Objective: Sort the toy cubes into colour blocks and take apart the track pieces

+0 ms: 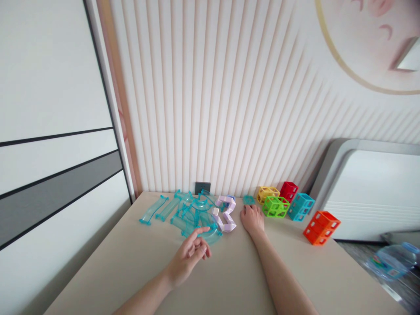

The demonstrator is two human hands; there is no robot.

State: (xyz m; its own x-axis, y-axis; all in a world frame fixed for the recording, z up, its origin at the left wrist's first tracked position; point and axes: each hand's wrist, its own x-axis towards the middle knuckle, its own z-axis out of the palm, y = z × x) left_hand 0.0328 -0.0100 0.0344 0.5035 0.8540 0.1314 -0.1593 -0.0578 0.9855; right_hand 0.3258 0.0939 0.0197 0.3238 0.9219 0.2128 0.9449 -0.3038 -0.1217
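My left hand (194, 253) hovers at the near edge of a heap of clear teal plastic track pieces (188, 221). Its index finger stretches right over a curved piece, the other fingers bend loosely, and nothing is in them. Palm down on the table, my right hand (252, 218) has its fingers curled under; what they hold, if anything, is hidden. Just beyond its fingertips lies a small teal plastic piece (248, 199). Between the hands is a lilac and white folding snake puzzle (226, 214), bent in zigzags, with a blue thing (231, 199) partly hidden behind it.
Right of my right hand stand openwork plastic blocks: yellow (268, 193), green (275, 207), red (289, 191), blue (301, 207) and orange (321, 228). A ribbed wall with a black socket (202, 187) borders the table (226, 280). A large plastic bottle (393, 261) lies beyond the right edge.
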